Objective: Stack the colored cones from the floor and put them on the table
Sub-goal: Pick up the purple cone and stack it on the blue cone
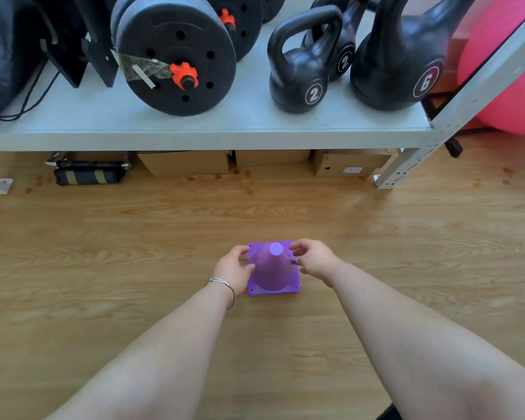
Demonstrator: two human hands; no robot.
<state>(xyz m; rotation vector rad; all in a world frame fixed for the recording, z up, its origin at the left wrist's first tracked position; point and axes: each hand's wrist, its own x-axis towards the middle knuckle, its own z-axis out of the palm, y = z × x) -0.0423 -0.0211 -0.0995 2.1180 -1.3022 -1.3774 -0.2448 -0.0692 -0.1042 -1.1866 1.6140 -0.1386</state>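
A purple cone (272,269) stands upright on the wooden floor (134,237), an orange edge showing under its base. The left hand (234,268) and right hand (314,257) flank it, fingers curled and loosely parted. Beyond, a grey shelf (225,128) carries kettlebells (300,74) and a dumbbell (176,56).

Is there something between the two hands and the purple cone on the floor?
No, nothing visible. The left hand and right hand flank the purple cone with open fingers. Whether they touch it is unclear.
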